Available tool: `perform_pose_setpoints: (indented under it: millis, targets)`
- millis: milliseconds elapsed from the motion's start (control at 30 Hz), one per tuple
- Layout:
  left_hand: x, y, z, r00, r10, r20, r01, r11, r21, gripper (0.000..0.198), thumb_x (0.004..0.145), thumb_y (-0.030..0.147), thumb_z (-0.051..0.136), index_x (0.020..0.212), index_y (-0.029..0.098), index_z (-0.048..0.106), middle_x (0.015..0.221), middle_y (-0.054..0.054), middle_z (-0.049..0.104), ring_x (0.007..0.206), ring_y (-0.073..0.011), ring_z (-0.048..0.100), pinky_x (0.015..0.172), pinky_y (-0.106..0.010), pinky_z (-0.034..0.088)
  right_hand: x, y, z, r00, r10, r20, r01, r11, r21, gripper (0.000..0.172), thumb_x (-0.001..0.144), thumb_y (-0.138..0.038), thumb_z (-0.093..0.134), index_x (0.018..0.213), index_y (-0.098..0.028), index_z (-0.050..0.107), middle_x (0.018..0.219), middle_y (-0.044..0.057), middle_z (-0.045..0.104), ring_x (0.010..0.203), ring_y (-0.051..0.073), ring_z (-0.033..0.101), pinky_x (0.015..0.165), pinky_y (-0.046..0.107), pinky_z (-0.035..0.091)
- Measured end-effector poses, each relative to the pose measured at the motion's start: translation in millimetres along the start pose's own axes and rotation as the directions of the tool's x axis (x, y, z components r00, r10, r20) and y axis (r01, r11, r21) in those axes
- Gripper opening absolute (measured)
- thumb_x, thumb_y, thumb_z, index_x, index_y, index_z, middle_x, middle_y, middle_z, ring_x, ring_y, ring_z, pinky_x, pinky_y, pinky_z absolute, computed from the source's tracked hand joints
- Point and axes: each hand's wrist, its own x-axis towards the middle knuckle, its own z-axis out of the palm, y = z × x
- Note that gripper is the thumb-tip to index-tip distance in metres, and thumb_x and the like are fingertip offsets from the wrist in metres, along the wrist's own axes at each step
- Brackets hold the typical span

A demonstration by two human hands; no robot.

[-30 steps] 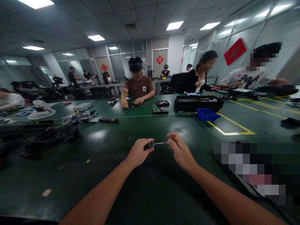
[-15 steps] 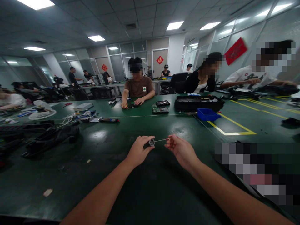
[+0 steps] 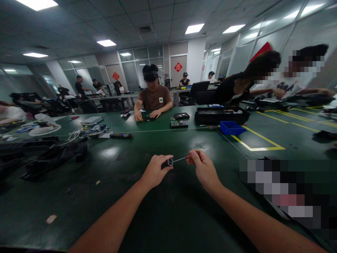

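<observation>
One small round part [image 3: 170, 162], pinched in the closed left hand [image 3: 155, 172] at lower centre above the surface [image 3: 118, 200], meets the thin driver [image 3: 180, 159] pinched by the right hand [image 3: 204, 169]; work judged under way, unfinished.

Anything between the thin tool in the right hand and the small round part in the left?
Nothing visible. The thin tool runs unblocked from the right hand to the round part pinched in the left hand; its tip meets the part.
</observation>
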Motion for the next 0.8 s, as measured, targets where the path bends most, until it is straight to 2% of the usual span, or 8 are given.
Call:
perform_pose_setpoints:
  millis: [233, 300, 400, 567, 700, 800]
  targets:
    - [-0.5, -0.2, 1.2, 1.0, 0.006, 0.018, -0.006, 1.0, 0.017, 0.043, 0.087, 0.024, 0.069, 0.129, 0.03, 0.06, 0.116, -0.004, 0.067, 0.11, -0.0242, 0.058, 0.105, -0.047, 0.04, -1.9, -9.0, -1.0, 0.999, -0.045, 0.026, 0.046, 0.997, -0.07, 0.034, 0.089, -0.053, 0.057, 0.092, -0.02, 0.064, 0.081, 0.005, 0.07, 0.074, 0.02, 0.066, 0.073, 0.035, 0.052]
    - [-1.0, -1.2, 1.8, 1.0, 0.004, 0.019, -0.004, 1.0, 0.016, 0.043, 0.087, 0.025, 0.069, 0.129, 0.03, 0.06, 0.115, -0.004, 0.067, 0.11, -0.0235, 0.058, 0.105, -0.046, 0.04, -4.0, -16.9, -2.1, 0.997, -0.058, 0.041, 0.064, 0.986, -0.156, 0.035, 0.088, -0.054, 0.058, 0.087, -0.019, 0.066, 0.077, 0.005, 0.07, 0.071, 0.02, 0.065, 0.068, 0.033, 0.051]
    - [-1.8, -2.2, 2.6, 1.0, 0.004, 0.012, -0.004, 1.0, 0.002, 0.043, 0.087, 0.025, 0.069, 0.128, 0.03, 0.06, 0.115, -0.003, 0.067, 0.109, -0.0227, 0.058, 0.106, -0.046, 0.039, -8.3, -26.9, -3.5, 0.998, -0.048, 0.049, 0.062, 0.937, -0.345, 0.039, 0.085, -0.056, 0.061, 0.071, -0.02, 0.062, 0.058, 0.002, 0.062, 0.055, 0.017, 0.056, 0.055, 0.03, 0.043]
    - [-2.8, -1.8, 3.0, 1.0, 0.009, 0.014, -0.009, 1.0, 0.001, 0.042, 0.087, 0.024, 0.069, 0.128, 0.029, 0.061, 0.112, -0.003, 0.067, 0.106, -0.0223, 0.058, 0.106, -0.045, 0.039, -11.7, -25.2, -4.8, 0.981, -0.146, 0.124, 0.179, 0.929, -0.323, 0.026, 0.092, -0.042, 0.052, 0.1, -0.021, 0.064, 0.074, 0.002, 0.067, 0.067, 0.019, 0.061, 0.06, 0.03, 0.045]
    - [-3.5, -1.3, 3.0, 1.0, 0.008, 0.024, -0.008, 1.0, 0.0, 0.041, 0.087, 0.025, 0.069, 0.127, 0.03, 0.061, 0.111, -0.003, 0.067, 0.104, -0.0227, 0.058, 0.105, -0.046, 0.04, -10.2, -20.6, -5.0, 0.981, -0.138, 0.133, 0.179, 0.908, -0.378, 0.033, 0.095, -0.047, 0.046, 0.086, -0.023, 0.067, 0.065, 0.001, 0.061, 0.062, 0.019, 0.059, 0.059, 0.032, 0.042]
    - [-3.3, -0.8, 3.3, 1.0, -0.002, 0.02, 0.002, 1.0, -0.006, 0.041, 0.087, 0.026, 0.069, 0.127, 0.03, 0.061, 0.112, -0.003, 0.067, 0.105, -0.0231, 0.059, 0.105, -0.046, 0.04, -9.4, -19.2, -2.9, 0.99, -0.122, 0.065, 0.136, 0.938, -0.319, 0.031, 0.094, -0.047, 0.048, 0.093, -0.023, 0.067, 0.075, 0.004, 0.067, 0.069, 0.022, 0.062, 0.064, 0.034, 0.045]
